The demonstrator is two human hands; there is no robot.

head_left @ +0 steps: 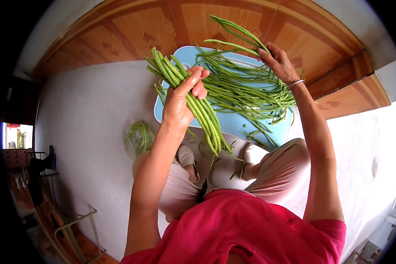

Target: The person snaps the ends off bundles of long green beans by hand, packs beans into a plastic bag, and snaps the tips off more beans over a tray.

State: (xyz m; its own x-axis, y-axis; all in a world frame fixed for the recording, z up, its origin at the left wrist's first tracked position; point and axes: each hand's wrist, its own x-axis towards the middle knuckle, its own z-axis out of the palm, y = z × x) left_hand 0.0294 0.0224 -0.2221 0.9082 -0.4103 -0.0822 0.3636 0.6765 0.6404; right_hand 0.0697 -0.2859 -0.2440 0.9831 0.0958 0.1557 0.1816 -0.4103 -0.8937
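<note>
My left hand (184,99) is closed around a thick bundle of long green beans (207,125), held up at a slant over the near left side of a light blue table (233,122). Between the fingers and thumb of my right hand (278,63) are a few long beans (240,34), their free ends pointing up and to the left. Below and between both hands, a large loose heap of long beans (246,88) covers much of the tabletop. Short bean pieces (256,132) lie near the table's front edge.
A clear plastic bag of green beans (139,137) sits on the pale floor (88,132) to the left. Bean scraps (212,169) are scattered between my shoes. Brown wooden panels (141,28) stand right behind the table. A metal-framed piece of furniture (77,222) is at lower left.
</note>
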